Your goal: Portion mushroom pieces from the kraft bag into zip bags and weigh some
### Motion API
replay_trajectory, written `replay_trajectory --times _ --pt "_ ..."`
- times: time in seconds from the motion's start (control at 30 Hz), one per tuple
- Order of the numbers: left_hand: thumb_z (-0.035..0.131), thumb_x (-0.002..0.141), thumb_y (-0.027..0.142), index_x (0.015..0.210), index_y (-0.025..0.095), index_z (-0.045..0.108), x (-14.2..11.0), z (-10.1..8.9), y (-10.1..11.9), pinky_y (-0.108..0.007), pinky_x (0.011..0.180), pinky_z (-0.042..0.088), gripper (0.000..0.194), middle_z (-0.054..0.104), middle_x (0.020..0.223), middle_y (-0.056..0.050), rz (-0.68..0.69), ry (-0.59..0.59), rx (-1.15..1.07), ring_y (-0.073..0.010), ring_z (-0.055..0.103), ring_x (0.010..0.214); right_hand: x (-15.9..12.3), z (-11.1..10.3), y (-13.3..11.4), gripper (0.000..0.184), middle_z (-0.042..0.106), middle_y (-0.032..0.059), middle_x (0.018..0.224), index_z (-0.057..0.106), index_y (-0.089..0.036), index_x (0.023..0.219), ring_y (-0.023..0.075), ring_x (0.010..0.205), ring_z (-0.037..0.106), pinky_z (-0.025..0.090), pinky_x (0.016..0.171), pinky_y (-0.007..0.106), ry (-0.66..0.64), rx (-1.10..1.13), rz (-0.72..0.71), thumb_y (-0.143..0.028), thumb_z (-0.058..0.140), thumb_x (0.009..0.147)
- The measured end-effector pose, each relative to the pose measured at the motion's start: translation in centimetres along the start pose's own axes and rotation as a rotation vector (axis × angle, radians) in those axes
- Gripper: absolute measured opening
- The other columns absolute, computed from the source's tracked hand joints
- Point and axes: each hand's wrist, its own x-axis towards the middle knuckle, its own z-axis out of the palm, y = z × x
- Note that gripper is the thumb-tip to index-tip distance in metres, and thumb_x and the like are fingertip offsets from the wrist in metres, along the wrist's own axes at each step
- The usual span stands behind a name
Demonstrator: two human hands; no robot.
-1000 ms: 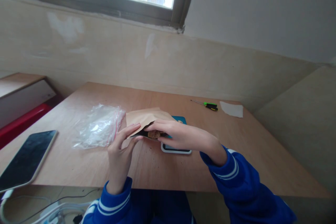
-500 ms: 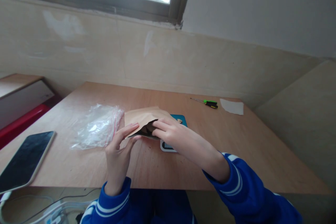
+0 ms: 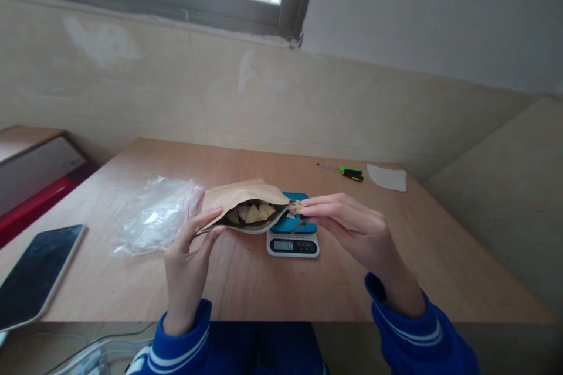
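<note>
My left hand (image 3: 190, 261) pinches the left edge of a brown kraft paper bag (image 3: 240, 190), thumb below and fingers on top. The bag's dark-lined mouth gapes toward me, and pale tan dried slices (image 3: 255, 212) show inside. My right hand (image 3: 354, 224) is closed at the fingertips on a small tan and brown dried slice (image 3: 295, 207), held over the blue platform of a white digital kitchen scale (image 3: 294, 247). The scale's small display is lit, its digits too blurred to read surely. Part of the platform is hidden by the bag and fingers.
Left of the bag lies a crumpled clear zip bag (image 3: 153, 217). A phone or tablet (image 3: 39, 272) rests at the left front edge. Toward the back right are a green-and-black screwdriver (image 3: 349, 172) and a white paper piece (image 3: 387, 177). Cables (image 3: 105, 354) hang below the table edge.
My right hand has come out of the bag and moved right, now with a dried slice in its fingertips. The bag's contents and the scale's display have come into view.
</note>
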Motion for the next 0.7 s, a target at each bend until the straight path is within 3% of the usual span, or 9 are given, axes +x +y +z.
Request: replay_trajectory --times 0.13,0.27,0.43,0.7 --pt "0.071 0.081 0.046 0.101 0.027 0.075 0.2 -0.2 0.1 -0.033 0.092 0.054 0.028 0.074 0.109 -0.004 -0.008 0.056 0.02 -0.0215 0.069 0.101 -4.9 0.8 3.4 0.01 0.076 0.0045 0.1 0.074 -0.023 0.095 0.0182 0.093 0.073 0.06 0.086 0.032 0.22 -0.061 0.246 -0.019 0.066 0.089" --pt "0.071 0.081 0.047 0.101 0.028 0.075 0.3 -0.2 0.1 -0.028 0.087 0.054 0.028 0.074 0.11 -0.002 -0.004 0.096 0.039 -0.0191 0.069 0.099 -8.8 4.1 6.6 0.011 0.075 0.0071 0.101 0.074 -0.021 0.095 0.0195 0.094 0.073 0.06 0.087 0.035 0.298 -0.111 0.351 -0.024 0.064 0.09" --pt "0.071 0.08 0.051 0.099 0.028 0.076 0.6 -0.1 0.5 -0.026 0.079 0.053 0.031 0.075 0.106 -0.001 0.009 0.127 0.102 -0.0175 0.069 0.092 -10.4 7.4 8.5 0.016 0.073 0.0095 0.102 0.071 -0.02 0.088 0.0205 0.094 0.072 0.059 0.084 0.035 0.272 -0.178 0.372 -0.027 0.058 0.094" --pt "0.071 0.079 0.052 0.098 0.028 0.075 0.8 -0.3 1.0 -0.026 0.077 0.052 0.031 0.075 0.104 0.0 -0.008 0.112 0.099 -0.0164 0.069 0.087 -12.1 8.2 9.0 0.021 0.071 0.011 0.112 0.068 -0.021 0.101 0.0242 0.107 0.068 0.056 0.092 0.04 0.135 -0.178 0.48 -0.032 0.052 0.097"
